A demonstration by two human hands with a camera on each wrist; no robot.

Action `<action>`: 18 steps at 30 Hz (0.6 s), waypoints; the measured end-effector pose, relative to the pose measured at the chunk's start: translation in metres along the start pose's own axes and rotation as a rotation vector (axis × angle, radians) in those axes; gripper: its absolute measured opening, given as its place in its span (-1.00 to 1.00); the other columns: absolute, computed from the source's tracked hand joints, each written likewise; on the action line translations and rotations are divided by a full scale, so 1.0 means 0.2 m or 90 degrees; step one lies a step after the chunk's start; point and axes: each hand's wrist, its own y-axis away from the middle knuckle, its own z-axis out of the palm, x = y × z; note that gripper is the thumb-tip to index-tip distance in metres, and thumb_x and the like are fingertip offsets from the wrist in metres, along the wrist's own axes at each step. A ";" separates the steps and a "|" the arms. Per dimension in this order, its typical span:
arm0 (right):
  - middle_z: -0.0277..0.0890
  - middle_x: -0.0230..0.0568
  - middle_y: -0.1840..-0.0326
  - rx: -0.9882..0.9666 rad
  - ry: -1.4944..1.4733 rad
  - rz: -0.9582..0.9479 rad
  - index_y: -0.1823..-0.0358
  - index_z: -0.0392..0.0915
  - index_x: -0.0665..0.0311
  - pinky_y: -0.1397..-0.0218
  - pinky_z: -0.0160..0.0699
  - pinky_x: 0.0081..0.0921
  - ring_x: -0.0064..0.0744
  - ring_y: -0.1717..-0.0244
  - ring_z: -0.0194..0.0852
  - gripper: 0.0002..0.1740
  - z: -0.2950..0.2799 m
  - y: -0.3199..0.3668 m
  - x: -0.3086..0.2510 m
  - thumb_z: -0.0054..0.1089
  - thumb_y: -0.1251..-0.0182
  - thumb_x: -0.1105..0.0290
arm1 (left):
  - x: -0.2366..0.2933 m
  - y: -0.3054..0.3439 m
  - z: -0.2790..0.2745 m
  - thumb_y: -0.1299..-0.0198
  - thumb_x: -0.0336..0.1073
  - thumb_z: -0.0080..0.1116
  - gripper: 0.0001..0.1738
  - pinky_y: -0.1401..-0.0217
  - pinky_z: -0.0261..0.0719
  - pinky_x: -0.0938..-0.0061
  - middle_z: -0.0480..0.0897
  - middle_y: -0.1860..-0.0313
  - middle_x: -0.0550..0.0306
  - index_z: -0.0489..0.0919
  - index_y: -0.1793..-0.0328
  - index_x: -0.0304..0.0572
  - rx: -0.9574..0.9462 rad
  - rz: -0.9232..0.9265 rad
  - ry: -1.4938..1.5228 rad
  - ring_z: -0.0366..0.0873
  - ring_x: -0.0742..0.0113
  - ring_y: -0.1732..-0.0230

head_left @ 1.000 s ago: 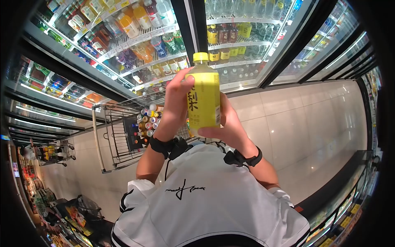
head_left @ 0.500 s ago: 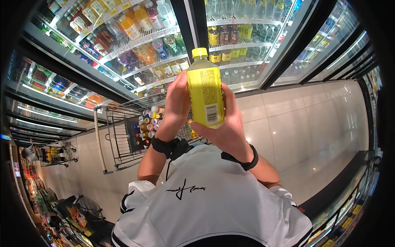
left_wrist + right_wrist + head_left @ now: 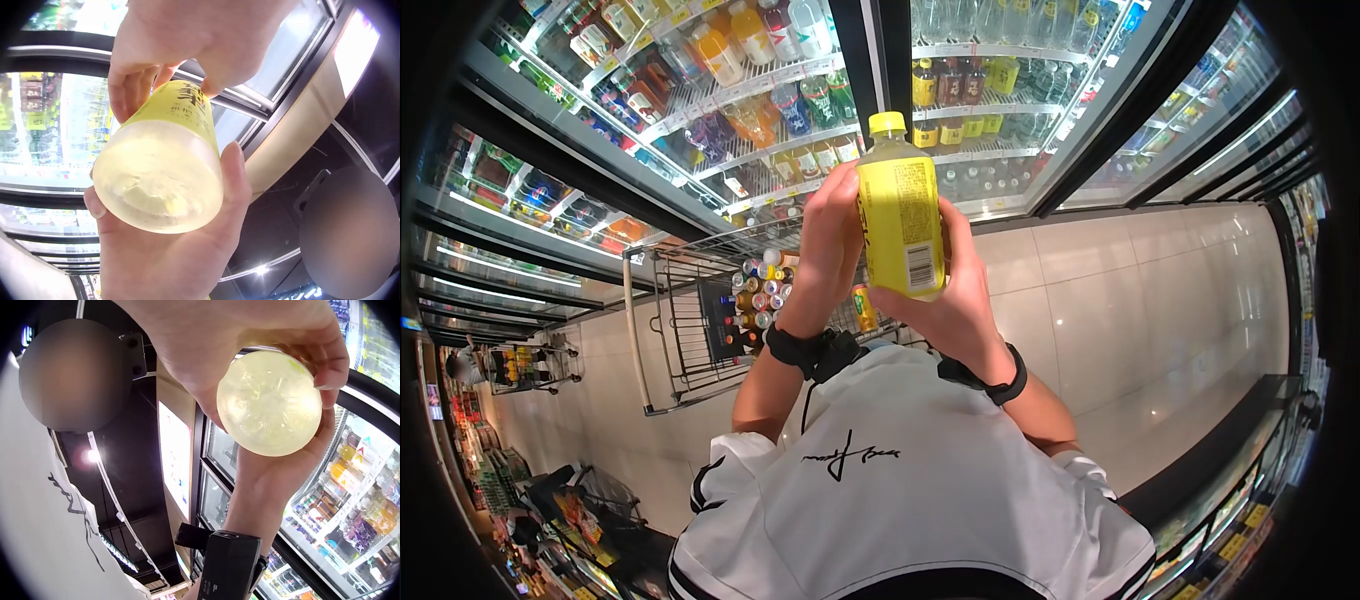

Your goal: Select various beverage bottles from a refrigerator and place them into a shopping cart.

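A plastic drink bottle [image 3: 900, 215] with a yellow cap and yellow label is held up in both hands before the chest. Its barcode and small print face the head camera, and the dark large characters show at the label's left edge. My left hand [image 3: 828, 240] grips the bottle's left side, fingers and thumb around the label in the left wrist view. My right hand [image 3: 953, 305] holds the right side low down, thumb near the base. Pale yellowish liquid shows through the clear base [image 3: 270, 403] in the right wrist view.
A wire shopping cart [image 3: 662, 325] holding several cans and bottles stands at the left. Glass-door coolers with shelves of drinks [image 3: 800, 105] line the far side. Tiled floor [image 3: 1090, 290] spreads to the right. Another loaded cart [image 3: 530, 365] is farther off at the left.
The bottle has turned about its long axis, from the large characters to the barcode side, then slightly back. It has risen a little, and the right hand has shifted its hold along with it.
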 end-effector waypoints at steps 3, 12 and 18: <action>0.52 0.10 -0.11 0.010 0.035 -0.016 -0.42 0.08 0.44 -0.10 0.57 -0.24 0.02 -0.10 0.58 0.12 0.01 0.00 0.00 0.61 0.19 0.35 | -0.01 0.00 -0.01 -0.44 -0.09 -0.08 -0.49 -0.25 0.41 0.37 0.58 -0.11 0.11 0.37 -0.34 -0.30 0.008 -0.014 0.023 0.53 0.34 -0.14; 0.48 0.13 -0.09 0.051 0.146 -0.130 -0.38 0.13 0.50 0.05 0.64 -0.20 0.09 -0.02 0.59 0.09 0.04 0.01 -0.01 0.61 0.22 0.37 | 0.01 0.04 -0.01 -0.48 -0.05 -0.16 -0.52 -0.29 0.38 0.36 0.59 -0.13 0.14 0.41 -0.31 -0.23 -0.055 -0.022 0.105 0.51 0.35 -0.18; 0.46 0.09 -0.03 0.053 0.168 -0.153 -0.38 0.13 0.49 0.12 0.63 -0.20 0.10 0.05 0.59 0.09 0.04 0.01 -0.02 0.60 0.23 0.38 | -0.01 0.04 -0.07 -0.48 -0.07 -0.16 -0.52 -0.30 0.37 0.35 0.60 -0.13 0.12 0.41 -0.34 -0.23 -0.077 -0.027 0.156 0.51 0.32 -0.19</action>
